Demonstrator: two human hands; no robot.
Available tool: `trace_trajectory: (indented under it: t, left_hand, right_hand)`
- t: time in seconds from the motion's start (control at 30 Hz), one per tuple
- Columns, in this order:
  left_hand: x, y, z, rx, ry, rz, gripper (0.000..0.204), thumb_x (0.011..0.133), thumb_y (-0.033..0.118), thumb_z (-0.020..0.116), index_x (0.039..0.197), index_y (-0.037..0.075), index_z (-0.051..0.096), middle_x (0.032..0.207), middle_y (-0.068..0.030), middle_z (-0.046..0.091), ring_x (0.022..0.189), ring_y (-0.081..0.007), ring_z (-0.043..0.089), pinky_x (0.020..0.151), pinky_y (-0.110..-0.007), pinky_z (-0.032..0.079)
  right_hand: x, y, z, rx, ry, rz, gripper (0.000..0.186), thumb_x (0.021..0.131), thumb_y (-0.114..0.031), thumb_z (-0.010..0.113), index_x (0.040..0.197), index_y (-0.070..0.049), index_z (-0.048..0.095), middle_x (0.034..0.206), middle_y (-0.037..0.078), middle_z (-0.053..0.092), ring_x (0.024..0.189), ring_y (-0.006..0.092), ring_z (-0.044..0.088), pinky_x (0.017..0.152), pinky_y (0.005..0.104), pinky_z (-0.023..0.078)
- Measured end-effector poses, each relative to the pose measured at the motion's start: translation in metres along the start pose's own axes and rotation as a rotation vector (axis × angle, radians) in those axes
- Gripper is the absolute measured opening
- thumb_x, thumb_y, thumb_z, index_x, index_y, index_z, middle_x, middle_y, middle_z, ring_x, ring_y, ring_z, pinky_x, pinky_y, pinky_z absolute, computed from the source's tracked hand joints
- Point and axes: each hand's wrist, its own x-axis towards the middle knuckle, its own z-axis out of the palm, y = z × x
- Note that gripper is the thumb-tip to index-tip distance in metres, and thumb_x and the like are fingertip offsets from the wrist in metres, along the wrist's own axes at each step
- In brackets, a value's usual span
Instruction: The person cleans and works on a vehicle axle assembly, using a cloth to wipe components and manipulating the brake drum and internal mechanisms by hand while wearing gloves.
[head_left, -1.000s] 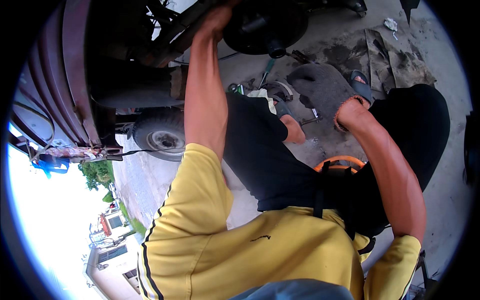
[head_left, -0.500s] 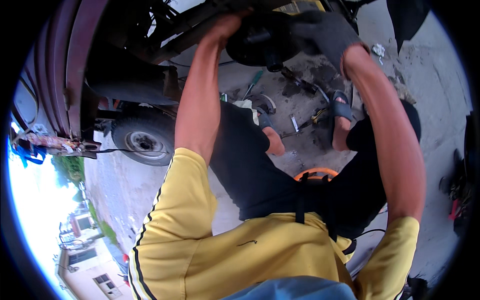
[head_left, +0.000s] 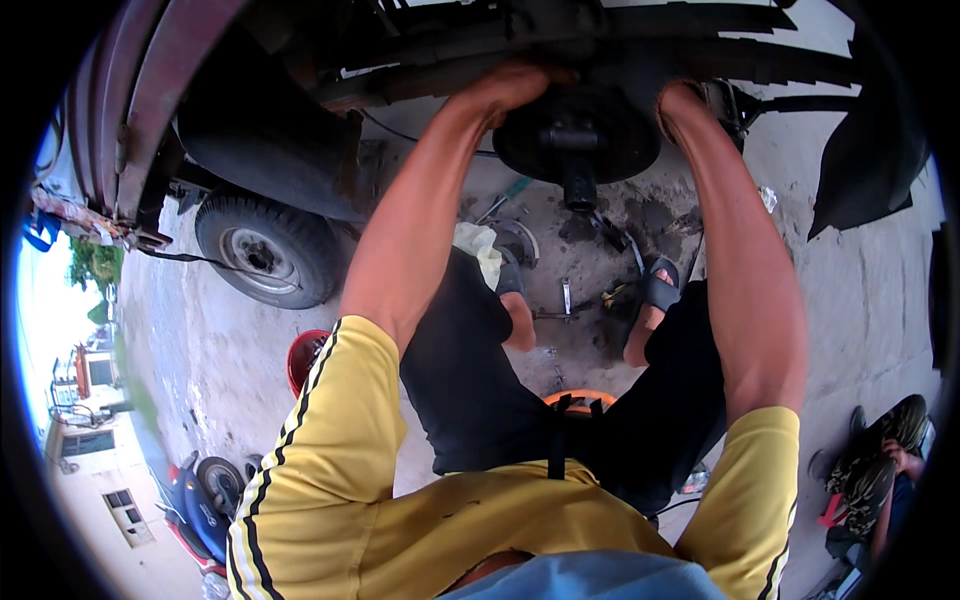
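My bare left hand (head_left: 515,84) lies at the upper left edge of a dark round metal plate (head_left: 520,150) with a stubby shaft, under the vehicle. Its fingers bend over the plate's top rim, and their tips are hidden. My right hand (head_left: 640,78), in a dark glove, is by the upper right rim; shadow hides its fingers. Behind both hands runs a dark leaf spring (head_left: 750,62). On the ground below lie a curved brake shoe (head_left: 520,240), a green-handled tool (head_left: 516,187), a dark and silver tool (head_left: 618,240) and a pale cloth (head_left: 480,250).
A vehicle wheel (head_left: 265,255) stands on the left, with a red bucket (head_left: 305,362) nearer me. A black mud flap (head_left: 865,165) hangs at the far right. Lower right, another person (head_left: 875,460) crouches. A motorbike (head_left: 205,500) is at the lower left.
My view has tilted and shifted, so the round plate sits lower and further right in it. Both hands remain at the plate; the right glove has sunk into shadow.
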Motion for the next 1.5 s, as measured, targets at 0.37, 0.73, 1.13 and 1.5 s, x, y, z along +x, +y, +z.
trace_trajectory:
  t: [0.37, 0.73, 1.13, 1.5]
  left_hand:
    - [-0.002, 0.002, -0.008, -0.299, -0.098, -0.032, 0.032, 0.085, 0.014, 0.070, 0.110, -0.005, 0.064, 0.107, -0.0164, 0.068, 0.092, -0.0200, 0.068, 0.083, -0.033, 0.057]
    - [0.010, -0.004, -0.007, -0.243, -0.133, -0.042, 0.034, 0.084, 0.017, 0.073, 0.110, -0.003, 0.065, 0.102, -0.0137, 0.070, 0.087, -0.0195, 0.070, 0.080, -0.033, 0.058]
    - [0.005, -0.003, -0.007, -0.180, -0.095, -0.043, 0.039, 0.085, 0.022, 0.072, 0.114, -0.002, 0.064, 0.111, -0.0141, 0.068, 0.097, -0.0195, 0.067, 0.088, -0.032, 0.054]
    - [-0.016, 0.011, -0.009, -0.190, -0.124, -0.070, 0.041, 0.087, 0.025, 0.070, 0.117, -0.003, 0.064, 0.119, -0.0147, 0.065, 0.105, -0.0185, 0.063, 0.093, -0.030, 0.050]
  right_hand:
    - [-0.005, -0.010, -0.012, 0.348, -0.246, 0.227, 0.040, 0.078, -0.025, 0.072, 0.109, 0.001, 0.069, 0.101, 0.014, 0.071, 0.085, 0.0194, 0.066, 0.076, 0.0340, 0.052]
    - [0.004, -0.007, -0.010, 0.317, -0.378, 0.249, 0.033, 0.081, -0.018, 0.070, 0.107, 0.002, 0.070, 0.101, 0.012, 0.071, 0.083, 0.0172, 0.066, 0.075, 0.0311, 0.053]
    - [0.013, 0.002, -0.011, 0.437, -0.431, 0.369, 0.030, 0.071, -0.017, 0.077, 0.091, 0.005, 0.073, 0.083, 0.012, 0.072, 0.067, 0.0166, 0.065, 0.063, 0.0320, 0.053]
    - [0.022, 0.022, -0.003, 0.232, -0.447, 0.307, 0.042, 0.068, -0.025, 0.082, 0.092, 0.007, 0.072, 0.083, 0.012, 0.072, 0.067, 0.0144, 0.063, 0.063, 0.0319, 0.052]
